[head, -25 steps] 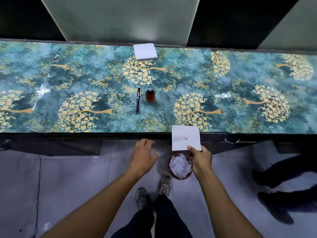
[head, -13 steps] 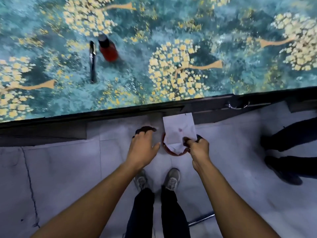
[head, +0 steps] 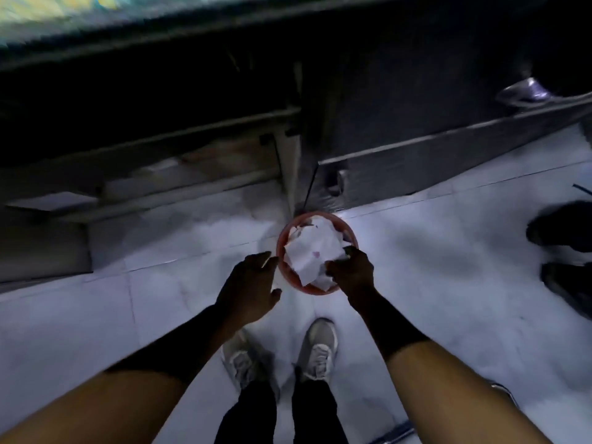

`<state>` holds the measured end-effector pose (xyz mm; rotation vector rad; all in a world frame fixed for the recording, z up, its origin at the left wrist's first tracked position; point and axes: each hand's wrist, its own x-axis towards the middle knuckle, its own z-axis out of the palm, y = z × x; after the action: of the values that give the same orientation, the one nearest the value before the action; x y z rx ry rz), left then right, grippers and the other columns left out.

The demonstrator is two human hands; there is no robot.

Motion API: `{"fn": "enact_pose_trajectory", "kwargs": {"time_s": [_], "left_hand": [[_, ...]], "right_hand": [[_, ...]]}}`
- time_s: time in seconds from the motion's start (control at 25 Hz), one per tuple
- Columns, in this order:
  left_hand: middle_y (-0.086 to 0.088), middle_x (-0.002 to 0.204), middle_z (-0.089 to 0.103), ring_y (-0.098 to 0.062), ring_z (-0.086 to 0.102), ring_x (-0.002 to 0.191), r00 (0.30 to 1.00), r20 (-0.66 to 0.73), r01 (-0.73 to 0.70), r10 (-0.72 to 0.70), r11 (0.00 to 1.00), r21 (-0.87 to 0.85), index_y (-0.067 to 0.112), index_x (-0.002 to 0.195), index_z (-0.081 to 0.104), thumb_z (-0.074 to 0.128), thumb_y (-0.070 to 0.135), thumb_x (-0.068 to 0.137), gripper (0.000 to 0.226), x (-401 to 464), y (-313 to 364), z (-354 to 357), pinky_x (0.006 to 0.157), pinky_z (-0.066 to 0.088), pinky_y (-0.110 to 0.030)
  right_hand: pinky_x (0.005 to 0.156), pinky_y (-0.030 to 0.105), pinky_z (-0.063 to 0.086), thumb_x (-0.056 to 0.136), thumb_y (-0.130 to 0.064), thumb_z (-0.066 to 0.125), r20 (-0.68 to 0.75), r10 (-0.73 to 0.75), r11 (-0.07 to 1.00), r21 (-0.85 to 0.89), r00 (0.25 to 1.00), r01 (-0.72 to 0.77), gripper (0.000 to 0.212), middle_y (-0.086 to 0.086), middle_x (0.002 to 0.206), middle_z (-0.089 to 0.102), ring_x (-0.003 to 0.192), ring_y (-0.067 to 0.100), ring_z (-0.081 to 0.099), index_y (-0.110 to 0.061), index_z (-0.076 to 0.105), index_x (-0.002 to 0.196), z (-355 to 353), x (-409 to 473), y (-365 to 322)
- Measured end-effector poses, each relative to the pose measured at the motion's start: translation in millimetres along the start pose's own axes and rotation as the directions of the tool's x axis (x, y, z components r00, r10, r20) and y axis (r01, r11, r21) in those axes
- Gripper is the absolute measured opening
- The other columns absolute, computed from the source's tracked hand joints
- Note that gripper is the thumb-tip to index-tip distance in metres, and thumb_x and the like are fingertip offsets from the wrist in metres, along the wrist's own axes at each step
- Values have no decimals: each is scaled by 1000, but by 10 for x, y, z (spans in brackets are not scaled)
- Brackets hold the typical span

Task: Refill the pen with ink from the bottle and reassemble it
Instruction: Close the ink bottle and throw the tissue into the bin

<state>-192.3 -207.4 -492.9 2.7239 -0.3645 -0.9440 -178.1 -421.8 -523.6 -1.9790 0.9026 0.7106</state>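
Note:
I look straight down at the floor under the table. A small round red bin (head: 282,270) stands on the tiles, full of crumpled white tissues. My right hand (head: 350,270) is over the bin's right rim and pinches a white tissue with a red ink stain (head: 312,251), which lies on top of the pile. My left hand (head: 250,283) hovers just left of the bin, fingers loosely spread, holding nothing. The pen and the ink bottle are out of view.
The table's dark front edge (head: 192,36) and underside frame run across the top. My two grey shoes (head: 320,347) stand just below the bin. Another person's dark shoes (head: 563,225) are at the right edge.
My view has tilted down, so the tabletop with pen and bottle has left the frame. My right hand has lowered the stained tissue from the table's edge into the bin.

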Motion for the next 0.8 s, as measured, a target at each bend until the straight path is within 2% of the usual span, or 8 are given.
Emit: {"fn": "enact_pose_trajectory", "kwargs": {"time_s": [0.12,0.24,0.36,0.44,0.48,0.56,0.68,0.8], "left_hand": [[-11,164,16,-30,19,149,991,126,-55,38,990,133,19,156,17,56,52,89,84,248,-128,355,121,18,-41],[-13,165,6,-31,10,151,979,199,-85,46,978,192,19,157,7,55,56,87,93,422,-198,621,122,14,-45],[-15,165,1,-31,6,152,971,236,-89,38,974,210,18,157,3,56,55,86,96,505,-236,827,122,11,-46],[-15,165,-4,-31,3,152,972,230,-94,43,972,215,19,157,0,56,54,86,97,510,-249,913,122,9,-46],[-14,165,-7,-31,2,152,973,229,-84,37,976,201,20,157,-1,56,54,87,97,500,-243,939,122,9,-46],[-12,165,-9,-30,0,152,976,218,-54,16,984,168,22,157,-2,56,54,88,95,502,-218,911,121,7,-46],[-10,166,-5,-29,0,152,976,219,-21,-8,991,133,23,157,1,54,53,89,92,492,-166,748,121,7,-46],[-8,166,-5,-27,-1,152,977,213,12,-29,997,82,23,157,2,53,53,90,89,430,-57,470,122,7,-45]], "right_hand": [[73,28,48,68,-9,82,20,2,993,-120,1000,1,35,15,101,75,100,34,68,-5,71,102,140,355,127],[91,32,49,80,-14,78,11,-15,973,-230,1000,17,42,17,119,72,116,34,64,-5,68,120,260,553,248],[107,31,38,91,-32,66,-11,-101,980,-172,995,97,62,12,144,58,134,32,52,-10,48,146,327,624,324],[112,32,35,89,-35,69,-9,-117,991,-62,993,116,76,4,153,49,139,29,45,-19,34,154,381,631,345],[113,36,36,88,-30,74,-14,-96,995,3,995,96,79,2,152,49,138,29,46,-24,32,155,414,611,371],[111,45,44,82,-23,81,-52,3,988,155,999,6,75,6,143,59,130,31,54,-24,44,147,459,579,437],[101,50,51,80,-20,84,-98,135,957,271,986,-104,47,15,120,70,113,36,63,-8,63,119,446,452,469],[103,51,50,82,-25,82,-73,156,940,319,985,-125,50,17,122,68,116,39,61,-5,60,122,320,234,345]]}}
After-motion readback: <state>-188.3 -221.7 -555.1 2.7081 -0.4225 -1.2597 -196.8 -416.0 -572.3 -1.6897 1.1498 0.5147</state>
